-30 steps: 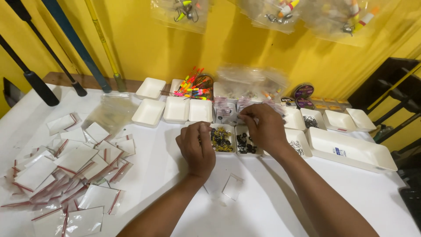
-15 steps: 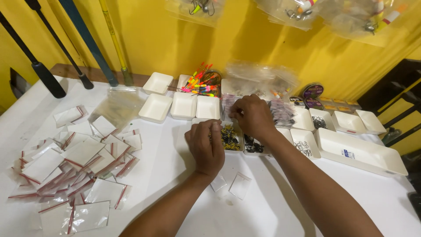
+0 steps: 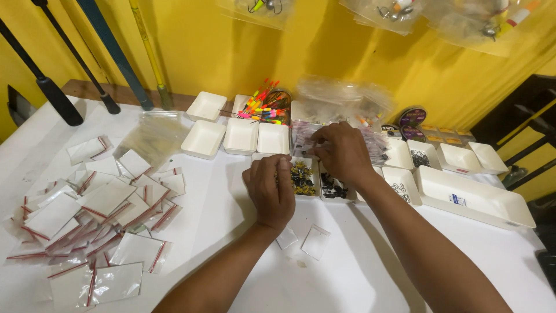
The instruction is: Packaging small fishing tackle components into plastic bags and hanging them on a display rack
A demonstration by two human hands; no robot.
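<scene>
i'm seeing the left hand (image 3: 270, 188) curling loosely at the near edge of the small white tray of yellow and black bits (image 3: 302, 178), fingers bent; whether it is pinching anything i cannot tell. the right hand (image 3: 341, 152) is reaching over the tray of black pieces (image 3: 333, 189), fingertips closing on small clear packets (image 3: 304, 138) just behind on the desk (image 3: 359, 272).

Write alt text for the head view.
Two bare hands work over small white trays on a white table: the left hand by a tray of yellow-and-black pieces, the right hand reaching past it. Red-striped clear bags lie at left.
</scene>
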